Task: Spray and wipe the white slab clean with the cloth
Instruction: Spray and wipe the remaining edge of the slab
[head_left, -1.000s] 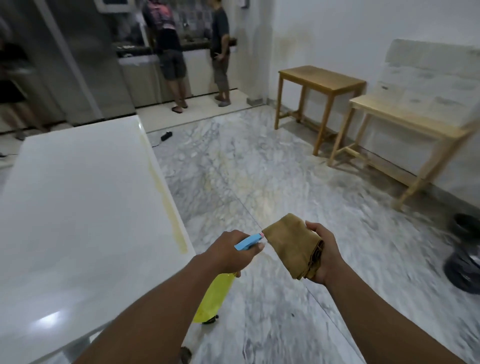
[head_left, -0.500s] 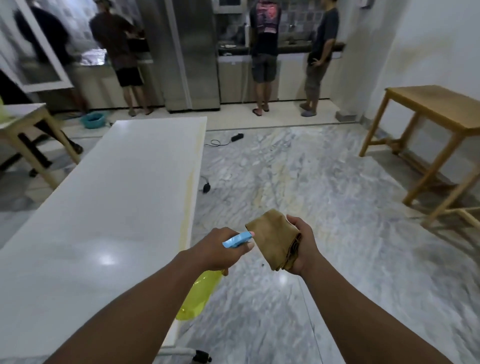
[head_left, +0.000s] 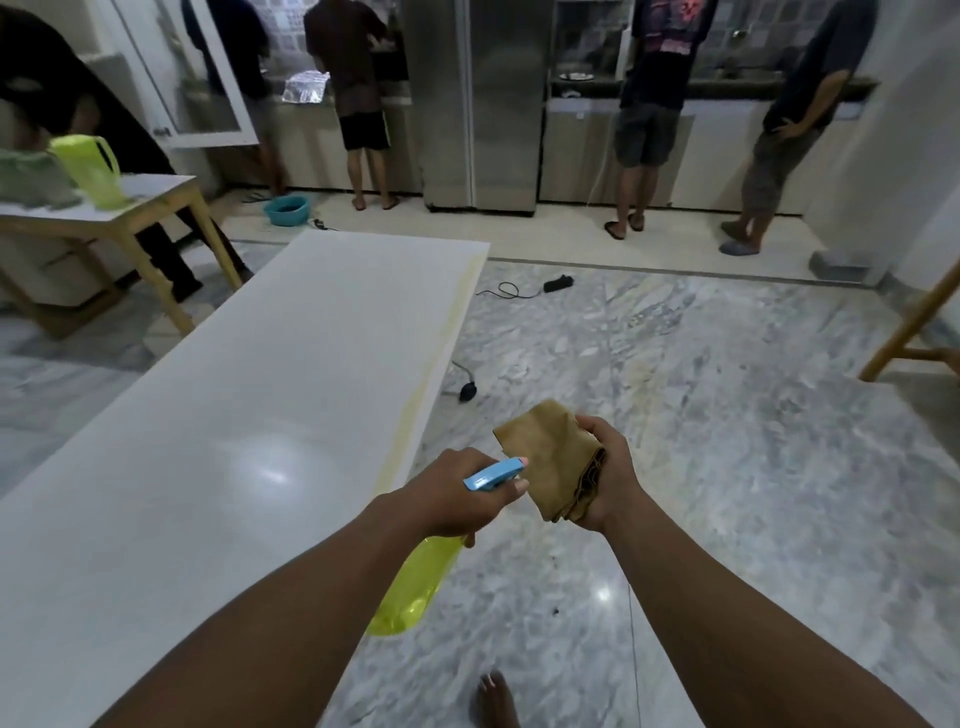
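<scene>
- White and glossy, the slab (head_left: 223, 441) is seen stretching away on the person's left, above a grey marble floor (head_left: 701, 441); a lamp glare shows on its top and a yellowish streak runs along its right edge. It is judged hard, stiff and far too heavy to be shifted, so it is best worked where it lies, with the smooth top likely to turn slippery once wetted.
- Yellow-green and see-through, the spray bottle (head_left: 410, 590) is gripped at the neck by the left hand (head_left: 457, 496), which is closed around it below the blue trigger head (head_left: 493, 474), the nozzle aimed toward the cloth and not toward the slab. It is judged light and rigid; the neck under the trigger is the natural hold.
- Brown and folded into a thick pad, the cloth (head_left: 553, 460) is held up by the right hand (head_left: 605, 478), with fingers curled around its right edge, just beside the nozzle and over the floor, clear of the surface. It is judged soft, limp and light, best pressed flat under the palm for wiping.
- No spray or wet patch can be made out on the slab, so the cleaning is judged not yet begun.
</scene>
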